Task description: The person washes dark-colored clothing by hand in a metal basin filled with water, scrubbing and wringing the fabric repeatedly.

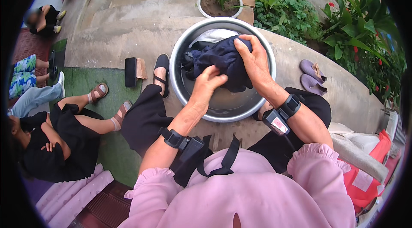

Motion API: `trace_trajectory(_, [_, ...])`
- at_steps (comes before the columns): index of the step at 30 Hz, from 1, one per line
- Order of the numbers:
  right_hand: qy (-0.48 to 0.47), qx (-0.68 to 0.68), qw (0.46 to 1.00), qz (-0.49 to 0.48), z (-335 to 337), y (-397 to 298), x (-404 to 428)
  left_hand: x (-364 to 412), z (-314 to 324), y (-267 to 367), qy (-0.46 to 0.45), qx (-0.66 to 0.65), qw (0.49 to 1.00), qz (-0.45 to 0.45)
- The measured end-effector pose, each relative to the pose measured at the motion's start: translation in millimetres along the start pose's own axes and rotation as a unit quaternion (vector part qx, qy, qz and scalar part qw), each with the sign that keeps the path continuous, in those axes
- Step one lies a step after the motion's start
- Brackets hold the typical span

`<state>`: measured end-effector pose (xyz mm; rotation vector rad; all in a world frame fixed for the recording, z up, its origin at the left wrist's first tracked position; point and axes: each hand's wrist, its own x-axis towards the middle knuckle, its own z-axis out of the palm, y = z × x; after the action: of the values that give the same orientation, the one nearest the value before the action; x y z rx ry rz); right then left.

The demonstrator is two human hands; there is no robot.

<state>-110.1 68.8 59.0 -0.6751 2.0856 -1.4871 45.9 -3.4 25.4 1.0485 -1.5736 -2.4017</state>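
Note:
A large round metal basin (pixel 222 118) stands on the concrete between my feet, with murky water in its bottom. My right hand (pixel 254 56) grips a bunched dark navy cloth (pixel 222 56) at its upper right, thumb on top, holding it above the water. My left hand (pixel 207 84) is at the cloth's lower left edge, fingers bent; whether they pinch the fabric is not plain. Behind the navy cloth, a white cloth (pixel 215 36) and some black fabric (pixel 190 64) lie in the basin. Both of my wrists wear black strapped devices.
A potted plant (pixel 220 2) stands just beyond the basin. A black phone (pixel 130 72) leans by a brick piece (pixel 141 68) at the left. Purple shoes (pixel 312 76) lie at the right, near leafy plants. Several people sit along the left side.

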Motion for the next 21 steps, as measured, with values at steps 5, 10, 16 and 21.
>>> trace_trajectory(5, [-0.155,0.001,0.988,-0.025,7,-15,-12,1,10,2,-0.002,0.026,0.998,0.064])
trace_trajectory(10, [-0.215,-0.037,0.968,-0.125,4,-23,-24,2,4,11,0.104,-0.038,0.99,0.085])
trace_trajectory(16, [-0.25,-0.167,0.953,-0.03,-28,9,-16,7,-8,35,0.142,-0.297,0.943,0.043])
trace_trajectory(21, [-0.244,-0.207,0.939,-0.123,-8,40,-37,10,-3,39,0.043,-0.43,0.901,0.028])
